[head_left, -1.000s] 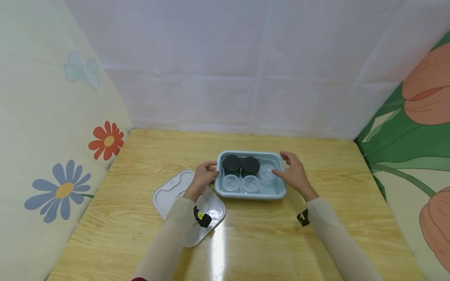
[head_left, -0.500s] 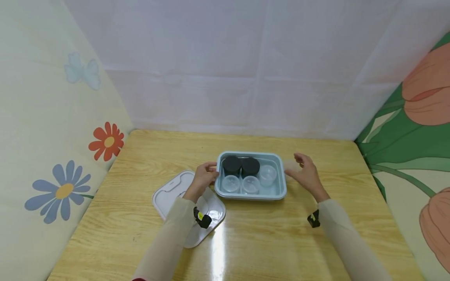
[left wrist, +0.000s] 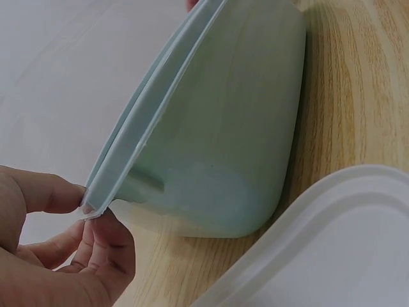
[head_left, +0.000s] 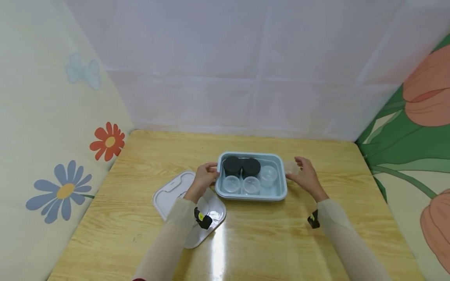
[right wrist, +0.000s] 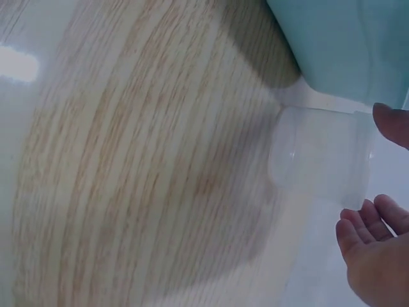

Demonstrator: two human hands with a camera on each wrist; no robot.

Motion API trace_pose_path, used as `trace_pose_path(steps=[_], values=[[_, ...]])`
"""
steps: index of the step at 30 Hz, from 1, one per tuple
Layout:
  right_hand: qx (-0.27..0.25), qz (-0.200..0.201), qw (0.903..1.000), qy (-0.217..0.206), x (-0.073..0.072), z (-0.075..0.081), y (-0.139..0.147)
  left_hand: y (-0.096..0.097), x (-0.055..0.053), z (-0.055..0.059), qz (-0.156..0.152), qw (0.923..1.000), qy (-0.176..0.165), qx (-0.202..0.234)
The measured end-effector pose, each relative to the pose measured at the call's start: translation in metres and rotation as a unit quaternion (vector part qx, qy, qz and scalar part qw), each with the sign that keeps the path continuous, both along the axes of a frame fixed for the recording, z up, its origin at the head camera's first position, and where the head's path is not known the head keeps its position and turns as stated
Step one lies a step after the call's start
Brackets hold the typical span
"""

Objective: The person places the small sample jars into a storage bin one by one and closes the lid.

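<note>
A light blue rectangular plastic box sits on the table, holding two round black-topped pieces and three translucent plastic cups. At its left end, my left hand pinches the rim, thumb above and curled fingers below, as the left wrist view shows. Just right of the box is another translucent cup. My right hand has it by the rim, thumb on one side and fingertips on the other. In the head view the fingers partly cover this cup.
A white lid with rounded corners lies on the wooden table, partly under the left forearm. A white cloth hangs behind the table, with flower-printed cloths at both sides.
My right hand has let go of the cup at the right end inside the box and moved right, to the cup outside. My left hand stays on the rim.
</note>
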State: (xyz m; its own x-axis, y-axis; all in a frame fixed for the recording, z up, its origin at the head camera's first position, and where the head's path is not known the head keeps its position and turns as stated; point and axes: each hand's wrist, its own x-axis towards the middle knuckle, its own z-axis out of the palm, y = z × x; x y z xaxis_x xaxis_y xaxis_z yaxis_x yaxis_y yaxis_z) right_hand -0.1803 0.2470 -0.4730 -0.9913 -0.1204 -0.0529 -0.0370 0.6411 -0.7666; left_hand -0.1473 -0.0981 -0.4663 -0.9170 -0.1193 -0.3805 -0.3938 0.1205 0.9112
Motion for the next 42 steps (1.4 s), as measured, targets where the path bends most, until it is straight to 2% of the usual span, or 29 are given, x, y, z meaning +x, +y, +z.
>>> trace_pose_path(steps=[6,12,17,21,28,37,42], values=[[0.015,-0.01,0.9998,-0.013,-0.001,-0.004,0.001,0.002,0.0,0.002,-0.004,1.0,-0.007,0.0],[0.02,-0.009,0.9998,-0.004,-0.003,-0.011,0.003,0.003,0.0,0.004,-0.006,0.9999,-0.012,-0.005],[0.026,-0.011,0.9996,0.001,-0.003,-0.014,0.002,0.002,0.001,0.001,-0.009,0.9999,0.004,0.005],[0.028,-0.018,0.9994,-0.003,-0.002,-0.011,0.002,0.002,0.0,-0.001,-0.01,0.9999,0.007,0.006],[0.04,-0.029,0.9988,-0.002,-0.001,-0.004,0.004,0.002,-0.001,0.001,-0.006,0.9999,-0.01,-0.001],[0.035,-0.032,0.9985,0.027,0.006,0.009,0.01,0.001,0.0,0.003,-0.007,1.0,-0.005,-0.001],[0.032,-0.028,0.9989,0.022,0.01,0.017,0.012,0.0,-0.001,0.002,-0.004,1.0,-0.001,-0.002]])
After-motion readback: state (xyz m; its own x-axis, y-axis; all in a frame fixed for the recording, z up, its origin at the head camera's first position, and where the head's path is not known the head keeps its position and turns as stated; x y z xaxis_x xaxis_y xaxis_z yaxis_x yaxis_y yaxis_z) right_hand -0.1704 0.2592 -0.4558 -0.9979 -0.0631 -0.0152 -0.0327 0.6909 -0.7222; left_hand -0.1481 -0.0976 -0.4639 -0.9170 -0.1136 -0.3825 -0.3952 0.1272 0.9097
